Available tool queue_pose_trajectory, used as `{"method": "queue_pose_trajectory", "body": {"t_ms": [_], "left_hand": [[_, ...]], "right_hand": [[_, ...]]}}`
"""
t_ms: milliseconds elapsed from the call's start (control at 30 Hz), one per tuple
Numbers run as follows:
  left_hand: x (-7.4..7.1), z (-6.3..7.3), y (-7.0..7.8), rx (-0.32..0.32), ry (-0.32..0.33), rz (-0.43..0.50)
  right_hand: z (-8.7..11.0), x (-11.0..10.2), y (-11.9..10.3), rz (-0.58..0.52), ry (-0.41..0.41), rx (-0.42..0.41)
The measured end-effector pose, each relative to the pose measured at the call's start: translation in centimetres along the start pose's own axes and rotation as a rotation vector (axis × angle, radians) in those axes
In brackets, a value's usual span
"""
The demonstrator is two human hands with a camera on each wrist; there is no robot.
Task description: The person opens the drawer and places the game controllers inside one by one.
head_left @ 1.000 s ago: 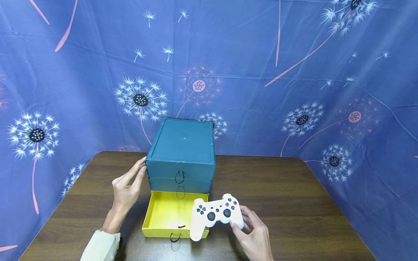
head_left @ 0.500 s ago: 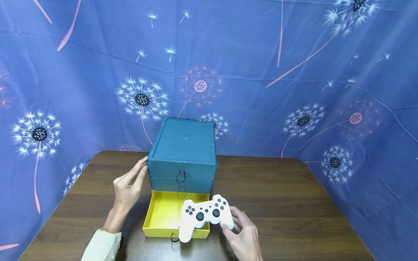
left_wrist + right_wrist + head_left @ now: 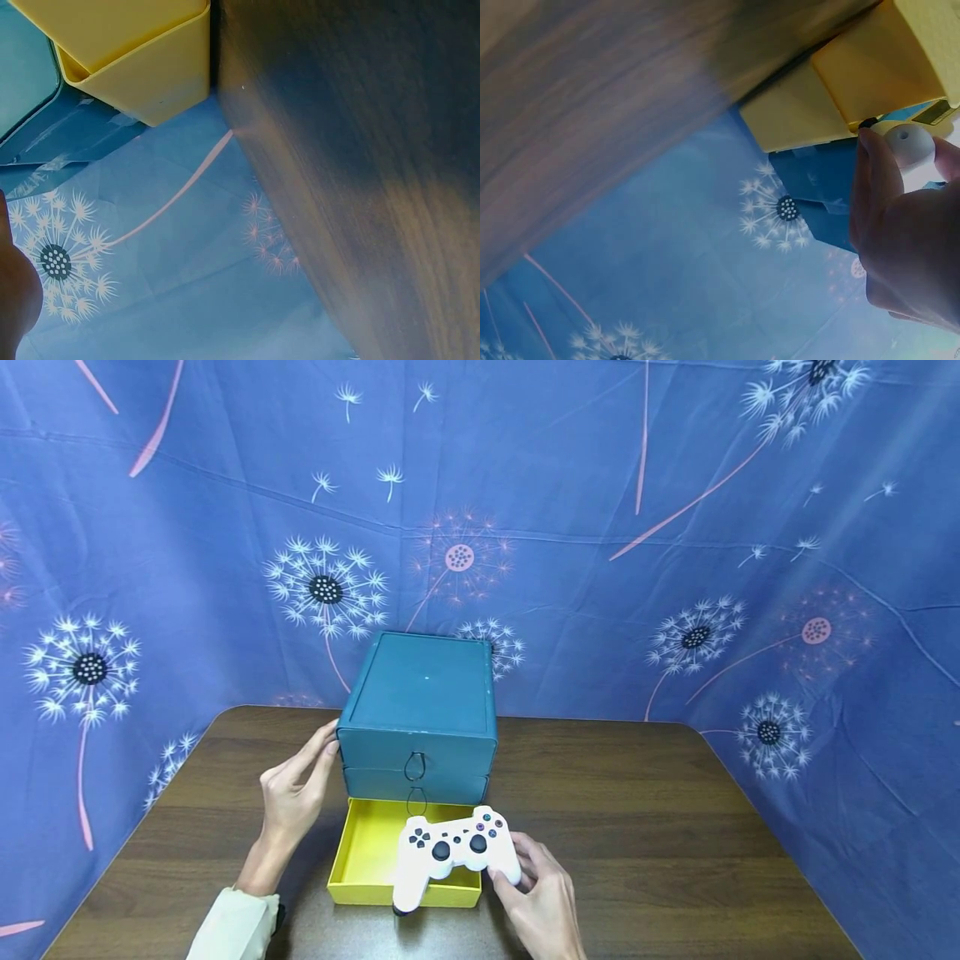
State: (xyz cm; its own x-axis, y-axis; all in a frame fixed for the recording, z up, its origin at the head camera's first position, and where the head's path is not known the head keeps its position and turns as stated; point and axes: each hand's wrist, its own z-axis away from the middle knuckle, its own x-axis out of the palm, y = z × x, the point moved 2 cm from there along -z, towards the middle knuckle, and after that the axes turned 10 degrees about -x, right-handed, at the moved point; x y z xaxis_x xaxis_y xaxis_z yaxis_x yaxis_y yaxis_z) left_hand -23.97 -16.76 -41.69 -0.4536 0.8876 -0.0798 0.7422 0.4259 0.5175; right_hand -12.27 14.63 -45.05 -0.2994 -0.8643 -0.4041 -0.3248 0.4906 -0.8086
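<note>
A white game controller (image 3: 455, 853) with black sticks hangs over the front of a pulled-out yellow drawer (image 3: 352, 893). My right hand (image 3: 542, 897) pinches its right grip between thumb and fingers; the right wrist view shows the rounded grip end (image 3: 913, 146) between them. The drawer is the lowest of a small drawer cabinet (image 3: 420, 685), whose upper part is teal. My left hand (image 3: 296, 785) rests its fingertips on the cabinet's left side, fingers fairly straight. Only a dark edge of that hand shows in the left wrist view. The controller hides much of the drawer's inside.
The cabinet stands on a brown wooden table (image 3: 637, 827), near its back edge. Black loop pulls (image 3: 415, 767) hang on the teal drawer fronts. Behind the table hangs a blue cloth (image 3: 570, 610) printed with dandelions.
My right hand has carried the controller leftward, from the drawer's right side to above its middle and front. My left hand has stayed against the cabinet.
</note>
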Motion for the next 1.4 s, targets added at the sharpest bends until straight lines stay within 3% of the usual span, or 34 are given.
{"method": "queue_pose_trajectory", "body": {"t_ms": [1400], "left_hand": [[0.1, 0.1, 0.0, 0.002, 0.012, 0.006]], "right_hand": [[-0.2, 2.6, -1.5, 0.129, 0.006, 0.000]]}}
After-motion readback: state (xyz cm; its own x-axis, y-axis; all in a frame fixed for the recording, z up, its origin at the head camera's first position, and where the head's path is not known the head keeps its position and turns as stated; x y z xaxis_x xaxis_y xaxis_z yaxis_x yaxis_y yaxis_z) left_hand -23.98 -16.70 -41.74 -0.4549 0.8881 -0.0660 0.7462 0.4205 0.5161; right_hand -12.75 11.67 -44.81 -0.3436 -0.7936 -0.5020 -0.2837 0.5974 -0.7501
